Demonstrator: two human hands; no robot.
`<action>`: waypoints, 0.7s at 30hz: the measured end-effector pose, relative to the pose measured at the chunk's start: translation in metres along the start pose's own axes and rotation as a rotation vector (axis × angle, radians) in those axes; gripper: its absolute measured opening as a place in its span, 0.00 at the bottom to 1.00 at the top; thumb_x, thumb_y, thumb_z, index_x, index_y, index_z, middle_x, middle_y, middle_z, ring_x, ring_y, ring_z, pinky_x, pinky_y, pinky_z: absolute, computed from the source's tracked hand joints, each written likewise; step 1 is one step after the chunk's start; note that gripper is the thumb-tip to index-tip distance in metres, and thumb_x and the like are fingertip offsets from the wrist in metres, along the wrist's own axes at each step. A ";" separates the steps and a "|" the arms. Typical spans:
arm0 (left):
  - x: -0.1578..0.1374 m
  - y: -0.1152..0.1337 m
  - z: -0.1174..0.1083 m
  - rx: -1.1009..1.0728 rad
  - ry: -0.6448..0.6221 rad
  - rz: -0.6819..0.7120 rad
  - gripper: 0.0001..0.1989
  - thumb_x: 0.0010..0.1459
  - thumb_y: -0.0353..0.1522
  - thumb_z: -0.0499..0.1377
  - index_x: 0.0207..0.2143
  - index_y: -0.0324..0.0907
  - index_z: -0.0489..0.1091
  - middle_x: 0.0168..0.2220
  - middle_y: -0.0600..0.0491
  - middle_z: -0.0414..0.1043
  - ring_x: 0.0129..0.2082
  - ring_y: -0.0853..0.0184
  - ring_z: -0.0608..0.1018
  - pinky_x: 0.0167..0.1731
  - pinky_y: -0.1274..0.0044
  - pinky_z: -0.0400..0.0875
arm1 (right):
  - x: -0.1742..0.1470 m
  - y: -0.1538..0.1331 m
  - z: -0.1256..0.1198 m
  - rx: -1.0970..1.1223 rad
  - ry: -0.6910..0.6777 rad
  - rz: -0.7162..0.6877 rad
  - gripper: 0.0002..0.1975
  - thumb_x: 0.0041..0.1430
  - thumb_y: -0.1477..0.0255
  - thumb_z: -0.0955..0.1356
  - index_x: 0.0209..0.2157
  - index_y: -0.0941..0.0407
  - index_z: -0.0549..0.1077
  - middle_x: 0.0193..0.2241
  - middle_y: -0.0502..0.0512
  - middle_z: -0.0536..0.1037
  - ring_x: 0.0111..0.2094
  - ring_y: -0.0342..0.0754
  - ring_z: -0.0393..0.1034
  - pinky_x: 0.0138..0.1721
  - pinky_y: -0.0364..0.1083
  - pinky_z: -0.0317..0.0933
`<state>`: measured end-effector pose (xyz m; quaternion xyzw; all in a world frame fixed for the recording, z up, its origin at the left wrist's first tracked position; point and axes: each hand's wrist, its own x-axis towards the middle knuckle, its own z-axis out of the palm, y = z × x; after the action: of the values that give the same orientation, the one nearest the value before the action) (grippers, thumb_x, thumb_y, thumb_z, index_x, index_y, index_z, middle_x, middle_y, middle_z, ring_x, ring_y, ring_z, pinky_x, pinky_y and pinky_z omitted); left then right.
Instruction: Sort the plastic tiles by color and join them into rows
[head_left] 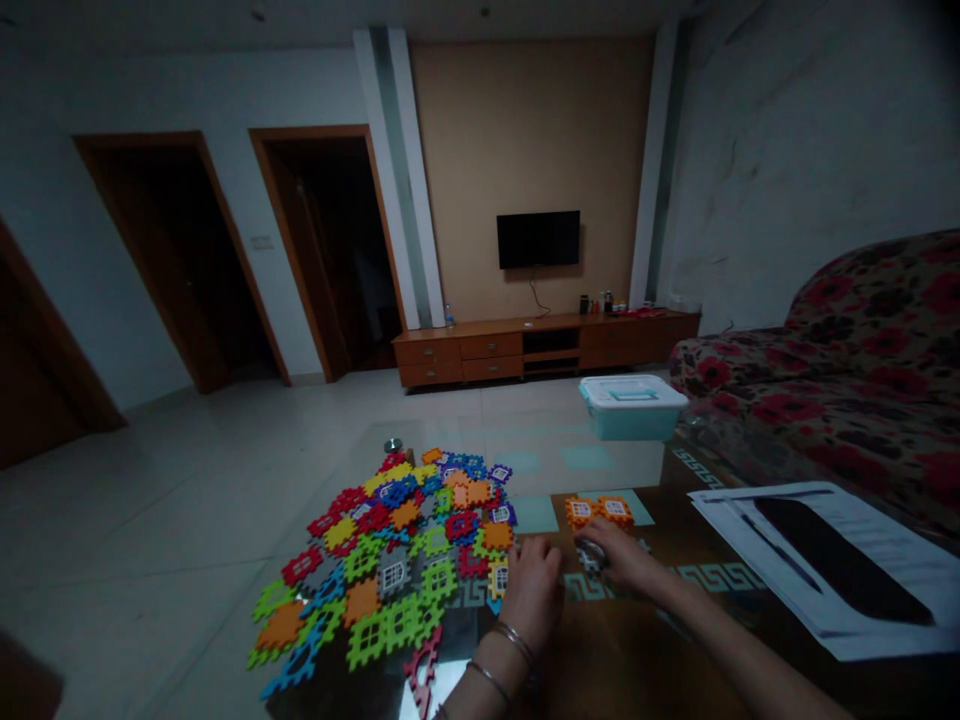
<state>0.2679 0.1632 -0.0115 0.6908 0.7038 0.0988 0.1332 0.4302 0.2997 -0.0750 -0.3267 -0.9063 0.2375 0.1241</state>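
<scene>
Interlocking foam tiles [390,560] lie heaped on the desk [600,650] at ten o'clock of the left hand [531,590], its fingers curled at the heap's edge, grasping nothing visible. At two o'clock the right hand [619,555] pinches a grey tile [591,556]. Beyond sits a joined orange pair [598,511]. Joining seems underway; next the grey tile's teeth need aligning.

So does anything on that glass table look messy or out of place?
Mostly the heap of colourful puzzle tiles: it spreads loosely across the table's left side, and a red piece lies apart at the near edge. Nothing looks damaged.
</scene>
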 end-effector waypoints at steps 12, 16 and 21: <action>-0.022 -0.025 0.009 0.043 -0.052 -0.002 0.16 0.58 0.30 0.52 0.48 0.41 0.70 0.52 0.44 0.68 0.54 0.56 0.67 0.56 0.62 0.60 | -0.005 0.012 0.007 -0.132 -0.084 -0.023 0.37 0.37 0.82 0.64 0.54 0.55 0.72 0.52 0.63 0.74 0.57 0.58 0.65 0.60 0.54 0.55; -0.038 -0.044 -0.003 0.044 -0.005 -0.060 0.16 0.58 0.31 0.53 0.49 0.43 0.70 0.54 0.46 0.68 0.56 0.56 0.66 0.57 0.62 0.59 | -0.009 0.008 0.007 -0.139 -0.032 -0.089 0.32 0.42 0.81 0.65 0.53 0.55 0.73 0.53 0.64 0.73 0.56 0.59 0.66 0.60 0.55 0.57; -0.056 -0.091 -0.033 0.171 0.072 -0.462 0.20 0.58 0.25 0.51 0.53 0.41 0.68 0.56 0.43 0.66 0.58 0.53 0.65 0.55 0.62 0.61 | -0.005 -0.033 0.010 -0.104 0.051 -0.130 0.27 0.49 0.80 0.63 0.52 0.55 0.74 0.52 0.64 0.74 0.54 0.57 0.67 0.58 0.54 0.59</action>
<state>0.1714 0.1065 -0.0071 0.5161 0.8532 0.0305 0.0681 0.4127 0.2704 -0.0669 -0.2793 -0.9333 0.1731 0.1451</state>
